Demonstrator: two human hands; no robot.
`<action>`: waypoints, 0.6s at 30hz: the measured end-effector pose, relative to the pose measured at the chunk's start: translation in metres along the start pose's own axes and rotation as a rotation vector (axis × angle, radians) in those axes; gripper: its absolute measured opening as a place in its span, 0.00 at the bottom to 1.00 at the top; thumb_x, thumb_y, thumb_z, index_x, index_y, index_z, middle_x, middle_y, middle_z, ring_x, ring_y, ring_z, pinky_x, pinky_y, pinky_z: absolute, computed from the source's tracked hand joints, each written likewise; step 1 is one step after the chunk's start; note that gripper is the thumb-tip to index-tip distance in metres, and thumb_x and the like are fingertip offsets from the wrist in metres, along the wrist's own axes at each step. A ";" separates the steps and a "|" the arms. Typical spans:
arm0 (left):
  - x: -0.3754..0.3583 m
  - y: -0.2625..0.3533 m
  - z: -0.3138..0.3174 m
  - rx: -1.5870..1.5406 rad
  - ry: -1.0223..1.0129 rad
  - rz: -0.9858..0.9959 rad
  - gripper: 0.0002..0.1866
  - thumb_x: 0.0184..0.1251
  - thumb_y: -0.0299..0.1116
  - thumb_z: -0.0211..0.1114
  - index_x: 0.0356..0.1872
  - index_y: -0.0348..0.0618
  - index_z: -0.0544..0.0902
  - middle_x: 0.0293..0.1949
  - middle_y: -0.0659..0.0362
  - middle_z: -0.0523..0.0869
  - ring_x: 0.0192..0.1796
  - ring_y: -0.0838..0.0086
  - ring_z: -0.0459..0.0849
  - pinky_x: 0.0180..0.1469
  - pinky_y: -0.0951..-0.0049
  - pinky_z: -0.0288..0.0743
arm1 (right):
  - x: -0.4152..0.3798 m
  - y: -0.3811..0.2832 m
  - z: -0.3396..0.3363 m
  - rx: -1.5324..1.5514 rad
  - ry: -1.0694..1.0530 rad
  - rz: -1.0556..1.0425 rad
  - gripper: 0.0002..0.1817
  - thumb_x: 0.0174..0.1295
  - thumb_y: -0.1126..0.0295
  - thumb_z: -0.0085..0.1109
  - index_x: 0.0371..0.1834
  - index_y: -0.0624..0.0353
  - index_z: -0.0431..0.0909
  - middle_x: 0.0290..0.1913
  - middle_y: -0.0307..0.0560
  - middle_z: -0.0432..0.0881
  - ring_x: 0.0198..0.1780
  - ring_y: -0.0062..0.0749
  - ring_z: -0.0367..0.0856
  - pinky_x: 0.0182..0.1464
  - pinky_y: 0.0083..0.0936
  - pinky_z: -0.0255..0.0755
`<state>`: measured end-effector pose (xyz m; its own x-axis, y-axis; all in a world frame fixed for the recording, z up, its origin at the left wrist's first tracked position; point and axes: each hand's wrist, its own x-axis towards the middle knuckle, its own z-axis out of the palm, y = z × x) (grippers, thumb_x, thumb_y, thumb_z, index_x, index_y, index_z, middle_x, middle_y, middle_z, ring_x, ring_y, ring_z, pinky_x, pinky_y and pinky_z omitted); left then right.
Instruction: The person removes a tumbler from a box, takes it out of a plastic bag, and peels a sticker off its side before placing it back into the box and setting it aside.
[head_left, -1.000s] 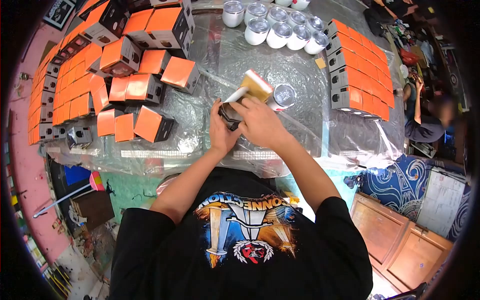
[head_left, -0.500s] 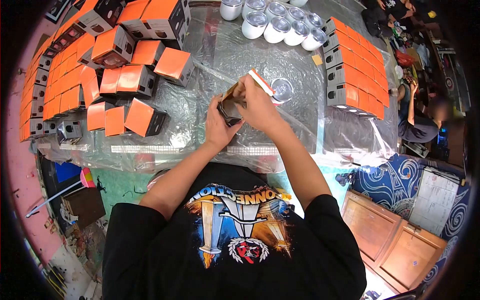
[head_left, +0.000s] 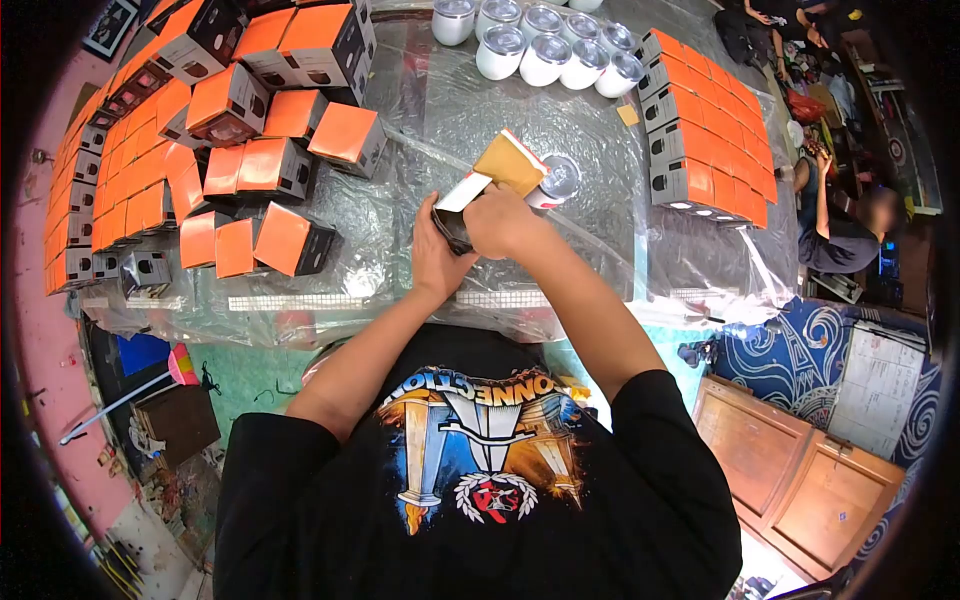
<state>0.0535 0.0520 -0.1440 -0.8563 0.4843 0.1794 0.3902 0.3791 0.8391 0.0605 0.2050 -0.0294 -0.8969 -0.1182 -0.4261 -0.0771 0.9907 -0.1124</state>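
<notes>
Looking at the pile-up here, most of the boxing seems done already: closed orange boxes [head_left: 240, 150] are covering the left of the plastic-covered surface [head_left: 560, 120], and another neat stack of orange boxes [head_left: 712, 130] is sitting on the right. What's left, as far as I can tell, is the group of white tumblers [head_left: 545, 45] waiting at the far edge, plus one tumbler [head_left: 560, 178] lying just past the hands.

The carton [head_left: 475, 195] in hand is being held above the middle of the surface, close to the body, its brown flap [head_left: 510, 162] sticking up open, so this one isn't closed yet. Can't tell if anything's inside it.

The left hand [head_left: 437, 255] is cupping the carton's dark side from below and the left, fingers wrapped around it. The right hand [head_left: 500, 222] is coming over the top, fingers curled and pressing down at the base of the flap. Both forearms are angling in toward each other.
</notes>
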 end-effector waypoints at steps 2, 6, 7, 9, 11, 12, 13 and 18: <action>-0.001 -0.002 0.001 -0.005 -0.003 -0.006 0.63 0.43 0.37 0.89 0.80 0.38 0.56 0.74 0.42 0.69 0.74 0.43 0.71 0.75 0.51 0.70 | -0.004 0.002 0.009 -0.001 -0.047 -0.014 0.11 0.57 0.73 0.64 0.40 0.66 0.90 0.48 0.60 0.91 0.54 0.53 0.88 0.53 0.42 0.82; 0.007 0.003 0.004 -0.028 0.022 -0.031 0.61 0.47 0.38 0.88 0.79 0.38 0.56 0.73 0.41 0.70 0.74 0.42 0.72 0.74 0.51 0.70 | -0.031 0.004 -0.011 0.552 0.403 0.014 0.10 0.58 0.76 0.67 0.42 0.66 0.90 0.47 0.60 0.90 0.50 0.53 0.89 0.55 0.39 0.82; 0.012 0.007 0.004 -0.082 0.028 -0.081 0.60 0.49 0.38 0.88 0.79 0.37 0.56 0.72 0.40 0.70 0.73 0.42 0.72 0.73 0.51 0.70 | -0.044 0.000 -0.028 0.819 0.573 -0.026 0.09 0.60 0.76 0.68 0.42 0.65 0.91 0.45 0.62 0.89 0.49 0.52 0.89 0.57 0.37 0.81; 0.020 0.008 0.007 -0.138 0.028 -0.123 0.59 0.51 0.39 0.87 0.79 0.36 0.55 0.71 0.38 0.71 0.73 0.42 0.72 0.73 0.52 0.70 | -0.059 0.002 -0.033 0.864 0.688 0.030 0.11 0.56 0.76 0.74 0.43 0.63 0.91 0.45 0.58 0.91 0.47 0.45 0.91 0.55 0.32 0.81; 0.032 0.001 0.013 -0.189 0.079 -0.074 0.59 0.52 0.39 0.87 0.78 0.35 0.54 0.71 0.36 0.69 0.73 0.41 0.72 0.73 0.52 0.70 | -0.071 0.006 -0.030 0.983 1.004 0.045 0.10 0.55 0.77 0.76 0.41 0.63 0.90 0.44 0.51 0.92 0.45 0.33 0.90 0.53 0.30 0.81; 0.036 -0.003 0.018 -0.222 0.082 -0.081 0.60 0.51 0.39 0.88 0.78 0.33 0.53 0.72 0.34 0.67 0.75 0.40 0.69 0.75 0.52 0.67 | -0.079 0.007 -0.033 0.980 1.030 0.084 0.10 0.56 0.80 0.77 0.40 0.64 0.88 0.43 0.44 0.92 0.45 0.23 0.88 0.52 0.26 0.80; 0.040 -0.016 0.026 -0.228 0.079 -0.079 0.60 0.51 0.39 0.88 0.78 0.33 0.53 0.72 0.34 0.67 0.75 0.40 0.69 0.75 0.52 0.67 | -0.083 0.008 -0.030 0.974 1.032 0.090 0.10 0.56 0.80 0.77 0.40 0.64 0.88 0.43 0.44 0.92 0.45 0.23 0.88 0.52 0.26 0.80; 0.046 -0.049 0.039 -0.142 0.082 0.024 0.64 0.51 0.45 0.88 0.80 0.32 0.50 0.76 0.33 0.63 0.79 0.40 0.64 0.81 0.51 0.61 | -0.117 0.016 -0.014 1.412 1.120 0.081 0.12 0.61 0.85 0.72 0.47 0.67 0.85 0.43 0.42 0.88 0.41 0.21 0.85 0.45 0.21 0.80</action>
<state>0.0083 0.0861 -0.1972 -0.8742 0.4241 0.2365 0.3642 0.2504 0.8971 0.1581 0.2362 0.0316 -0.7629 0.6122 0.2079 -0.1695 0.1210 -0.9781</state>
